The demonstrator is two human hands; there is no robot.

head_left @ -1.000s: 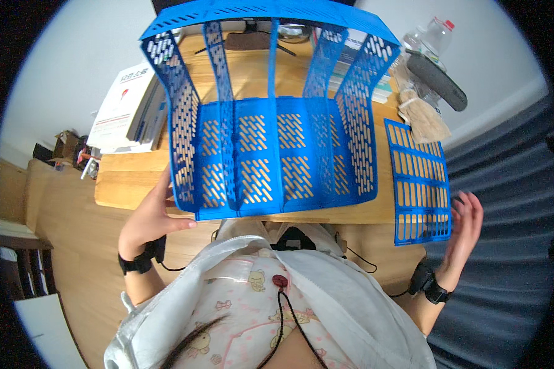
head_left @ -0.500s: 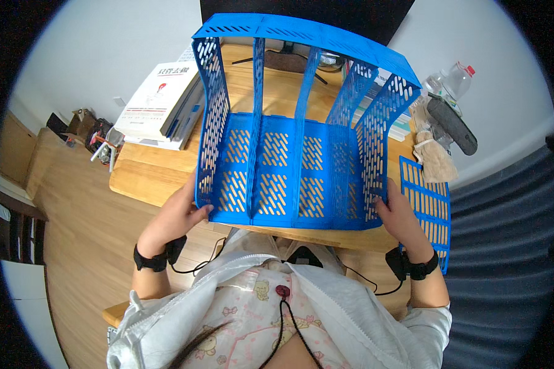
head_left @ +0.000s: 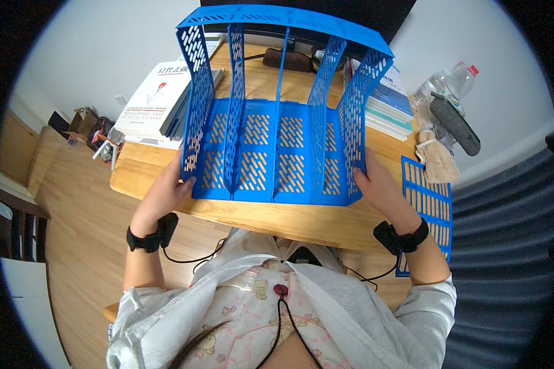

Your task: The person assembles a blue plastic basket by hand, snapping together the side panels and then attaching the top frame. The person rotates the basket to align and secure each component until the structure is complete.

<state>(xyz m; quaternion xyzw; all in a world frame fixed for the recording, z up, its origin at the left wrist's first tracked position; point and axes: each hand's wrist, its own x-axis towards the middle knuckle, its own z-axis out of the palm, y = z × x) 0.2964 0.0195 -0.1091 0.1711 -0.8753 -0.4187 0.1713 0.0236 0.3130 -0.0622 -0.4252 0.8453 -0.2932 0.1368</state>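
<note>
Between my hands stands a blue plastic file rack (head_left: pixel 260 195), with slotted side walls, 3 upright dividers and a curved band across its top. Its base lies over the wooden desk (head_left: pixel 240 215). My left hand (head_left: pixel 166 189) grips the lower left side wall, thumb at the front edge. On the opposite wall, my right hand (head_left: pixel 377 181) holds the lower right corner, its thumb on the slotted panel. The fingers behind both walls are mostly hidden.
Stacked books (head_left: pixel 156 101) lie at the desk's left, more books (head_left: pixel 385 101) at the right. Plastic bottles (head_left: pixel 458 80), a grey case (head_left: pixel 454 123) and a beige cloth item (head_left: pixel 437 154) sit further right. A blue slotted panel (head_left: pixel 434 203) leans by the desk's right edge, near a dark curtain (head_left: pixel 505 246).
Both hands have moved the file rack away from me and slightly left. More of the desk's front edge and the right-hand books now show.
</note>
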